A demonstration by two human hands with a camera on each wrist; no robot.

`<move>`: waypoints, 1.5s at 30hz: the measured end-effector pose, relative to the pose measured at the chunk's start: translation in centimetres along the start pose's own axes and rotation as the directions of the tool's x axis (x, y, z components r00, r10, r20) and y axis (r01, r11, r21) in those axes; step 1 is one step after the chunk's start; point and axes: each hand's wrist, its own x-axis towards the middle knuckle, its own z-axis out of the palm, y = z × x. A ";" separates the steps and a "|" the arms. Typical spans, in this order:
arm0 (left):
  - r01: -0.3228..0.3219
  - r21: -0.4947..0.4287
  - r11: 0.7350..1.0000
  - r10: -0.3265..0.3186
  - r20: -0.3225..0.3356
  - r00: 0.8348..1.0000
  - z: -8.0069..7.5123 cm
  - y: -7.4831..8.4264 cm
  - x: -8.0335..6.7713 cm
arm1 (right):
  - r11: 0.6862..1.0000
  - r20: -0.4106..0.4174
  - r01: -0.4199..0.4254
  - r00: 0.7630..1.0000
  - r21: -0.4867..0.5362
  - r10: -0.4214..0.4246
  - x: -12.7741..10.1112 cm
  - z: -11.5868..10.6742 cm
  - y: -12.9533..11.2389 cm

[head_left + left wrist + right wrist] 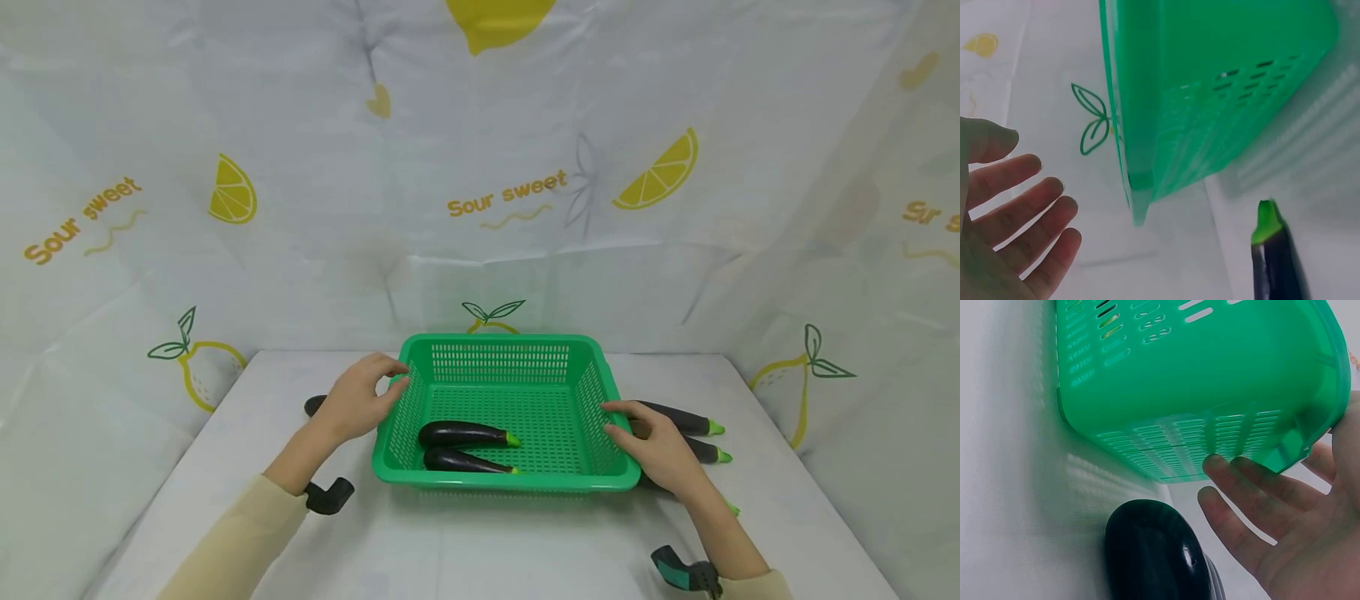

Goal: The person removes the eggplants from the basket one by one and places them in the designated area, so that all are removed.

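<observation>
A green slotted basket (502, 339) stands mid-table with two dark eggplants (461, 433) (457, 461) lying in it. My left hand (360, 400) is at the basket's left rim near the far corner. In the left wrist view this left hand (1016, 231) has its fingers spread, a gap away from the basket wall (1210, 81). My right hand (656, 442) is at the right rim. Seen from the right wrist, the right hand (1279, 531) reaches straight fingers toward the basket wall (1197, 381) and holds nothing.
Two eggplants (686, 419) (708, 452) lie on the table right of the basket, by my right hand, and one eggplant (1154, 556) looms close below its fingers. Another eggplant (315, 406) lies behind my left hand; its green stem end (1266, 225) shows. Lemon-print sheets wall the table.
</observation>
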 end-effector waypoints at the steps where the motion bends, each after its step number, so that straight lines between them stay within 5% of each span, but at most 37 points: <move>1: -0.004 -0.001 1.000 0.004 0.011 1.000 0.1 0.2 0.1 | 1.000 0.000 -0.001 1.000 0.002 0.001 0.0 0.0 0.0; 22: -0.037 -0.041 0.998 0.046 0.244 0.969 4.1 2.2 0.7 | 1.000 -0.001 -0.008 1.000 0.010 0.008 -0.1 0.0 -0.1; 45: -0.035 0.022 0.999 0.021 0.458 0.888 7.4 3.4 1.7 | 1.000 -0.004 0.008 1.000 0.017 -0.008 0.0 0.0 -0.1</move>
